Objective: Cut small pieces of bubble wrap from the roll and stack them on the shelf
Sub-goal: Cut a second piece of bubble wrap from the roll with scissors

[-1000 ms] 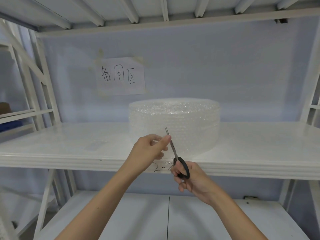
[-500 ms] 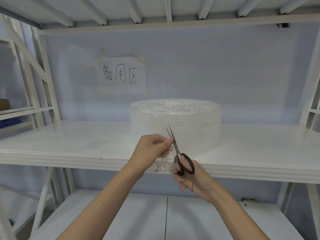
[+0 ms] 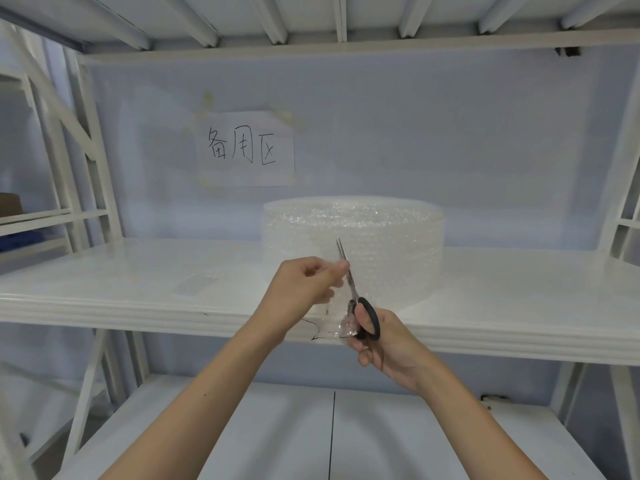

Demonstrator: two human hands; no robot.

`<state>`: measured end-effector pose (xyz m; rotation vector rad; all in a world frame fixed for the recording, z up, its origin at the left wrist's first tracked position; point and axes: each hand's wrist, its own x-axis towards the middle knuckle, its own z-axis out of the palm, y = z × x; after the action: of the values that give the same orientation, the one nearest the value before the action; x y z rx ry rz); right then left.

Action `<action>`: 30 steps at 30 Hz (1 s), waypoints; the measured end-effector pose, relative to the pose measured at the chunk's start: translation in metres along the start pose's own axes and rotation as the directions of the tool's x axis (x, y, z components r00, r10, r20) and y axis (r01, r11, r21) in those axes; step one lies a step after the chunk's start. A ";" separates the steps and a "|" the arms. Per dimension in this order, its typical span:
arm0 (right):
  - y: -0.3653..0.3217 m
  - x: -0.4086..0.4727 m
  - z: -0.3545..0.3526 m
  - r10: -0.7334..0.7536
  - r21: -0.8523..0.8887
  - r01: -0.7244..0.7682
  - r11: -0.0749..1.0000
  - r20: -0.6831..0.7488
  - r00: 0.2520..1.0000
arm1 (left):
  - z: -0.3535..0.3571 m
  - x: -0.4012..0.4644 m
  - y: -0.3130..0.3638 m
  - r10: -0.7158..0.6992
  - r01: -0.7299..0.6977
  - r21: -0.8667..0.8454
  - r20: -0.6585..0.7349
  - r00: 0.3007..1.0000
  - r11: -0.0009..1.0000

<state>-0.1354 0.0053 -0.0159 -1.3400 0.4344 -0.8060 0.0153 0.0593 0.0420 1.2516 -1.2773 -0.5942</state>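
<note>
Two bare hands work in front of a white metal shelf (image 3: 104,292), seen from a camera worn on the person's head. On that shelf, toward the back, stands a wide roll of clear bubble wrap (image 3: 381,244). A loose flap of the wrap (image 3: 329,306) comes forward from the roll toward the person, hanging past the shelf's front edge.

The left hand (image 3: 304,282) pinches the top of this flap between thumb and curled fingers, holding it taut just left of the blades. The right hand (image 3: 384,341) grips a pair of black-handled scissors (image 3: 360,306), fingers through the loops, blades pointing up and nearly closed along the flap. A crumpled bit of wrap sits against the right hand's fingers near the handle.

Behind the roll, a paper sign with three handwritten characters (image 3: 246,148) is taped to the pale blue wall. A lower shelf (image 3: 242,427) shows beneath the arms.

No cut pieces are clearly visible stacked on the shelf; a faint clear patch lies at left, but I cannot tell what it is. The step in hand looks like cutting a piece free, with the blades close to the flap's top. The next move likely calls for finishing the snip while the left hand keeps tension, then laying the freed piece flat on the shelf.
</note>
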 end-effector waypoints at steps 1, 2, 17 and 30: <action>0.001 0.000 0.000 -0.001 0.004 0.001 1.000 -0.004 1.000 | 0.000 0.001 0.001 -0.001 0.000 -0.006 -0.018 1.000 1.000; 0.001 0.000 0.001 -0.002 0.009 0.002 1.000 -0.007 1.000 | 0.001 0.002 0.002 0.003 -0.003 -0.011 -0.036 0.999 1.000; -0.008 0.010 0.005 -0.013 0.015 0.013 1.000 0.045 0.999 | -0.003 0.005 -0.009 0.065 -0.067 -0.018 -0.077 0.995 0.998; -0.007 0.016 0.002 -0.027 0.011 0.026 1.000 0.090 0.996 | -0.002 -0.001 -0.012 0.117 -0.114 0.044 -0.059 0.991 0.992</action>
<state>-0.1256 -0.0051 -0.0063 -1.3694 0.3420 -0.7652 0.0201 0.0574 0.0306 1.2110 -1.3060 -0.4452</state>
